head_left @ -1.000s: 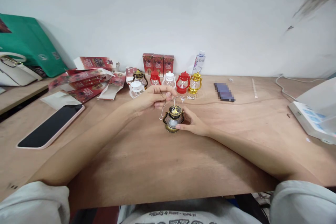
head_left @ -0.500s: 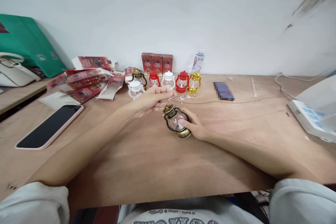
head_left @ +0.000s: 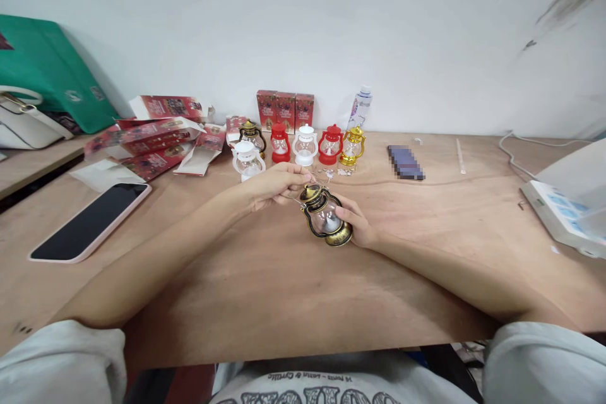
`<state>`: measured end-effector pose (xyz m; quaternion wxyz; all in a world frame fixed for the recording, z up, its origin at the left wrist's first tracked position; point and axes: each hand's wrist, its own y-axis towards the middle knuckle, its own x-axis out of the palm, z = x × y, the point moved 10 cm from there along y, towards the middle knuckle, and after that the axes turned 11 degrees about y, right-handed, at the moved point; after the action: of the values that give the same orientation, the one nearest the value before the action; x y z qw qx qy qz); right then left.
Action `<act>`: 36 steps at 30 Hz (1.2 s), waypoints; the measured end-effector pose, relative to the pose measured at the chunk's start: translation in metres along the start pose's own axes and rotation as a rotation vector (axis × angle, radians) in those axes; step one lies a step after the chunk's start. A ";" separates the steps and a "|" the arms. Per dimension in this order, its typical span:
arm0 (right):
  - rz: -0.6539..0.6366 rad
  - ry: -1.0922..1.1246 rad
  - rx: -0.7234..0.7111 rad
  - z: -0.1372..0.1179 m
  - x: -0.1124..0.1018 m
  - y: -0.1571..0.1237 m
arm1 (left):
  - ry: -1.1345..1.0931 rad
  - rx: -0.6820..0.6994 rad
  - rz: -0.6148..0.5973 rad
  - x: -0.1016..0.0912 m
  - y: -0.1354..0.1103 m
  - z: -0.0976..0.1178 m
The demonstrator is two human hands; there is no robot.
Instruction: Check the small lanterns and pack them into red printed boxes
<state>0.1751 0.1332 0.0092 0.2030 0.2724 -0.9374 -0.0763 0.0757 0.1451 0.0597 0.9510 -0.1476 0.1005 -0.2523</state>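
Note:
My right hand (head_left: 356,219) is wrapped round a small bronze-and-black lantern (head_left: 326,214) with a clear globe and a white candle shape inside. The lantern leans, its top toward the left. At its top, my left hand (head_left: 279,184) pinches a thin wire handle (head_left: 294,199), whose end runs to the lantern's left side. Behind the hands stand a white lantern (head_left: 249,161), a red lantern (head_left: 280,145), another white lantern (head_left: 305,146), another red lantern (head_left: 330,145), a gold lantern (head_left: 352,146) and a second bronze lantern (head_left: 250,132). Small metal pieces (head_left: 338,173) lie before them.
Flattened red boxes (head_left: 161,139) lie at the left, near a phone (head_left: 89,224). Upright red boxes (head_left: 285,110) and a water bottle (head_left: 360,108) stand by the wall. A blurred dark object (head_left: 406,162), a clear strip (head_left: 461,156) and a white device (head_left: 558,218) are at right.
The bronze lantern has shifted slightly right and stands a little more upright in my right hand. My left hand has come closer over its top, still pinching the wire handle.

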 end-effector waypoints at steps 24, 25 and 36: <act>-0.004 0.029 0.010 0.001 -0.003 -0.001 | -0.048 -0.018 -0.007 -0.002 0.008 -0.007; -0.004 0.044 0.009 0.001 -0.003 -0.001 | -0.044 -0.028 0.002 -0.002 0.007 -0.007; 0.027 0.104 0.041 0.002 -0.001 -0.001 | -0.098 0.017 -0.003 0.001 0.008 -0.006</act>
<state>0.1756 0.1333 0.0065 0.2469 0.2675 -0.9305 -0.0401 0.0782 0.1497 0.0514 0.9557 -0.1520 0.0513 -0.2469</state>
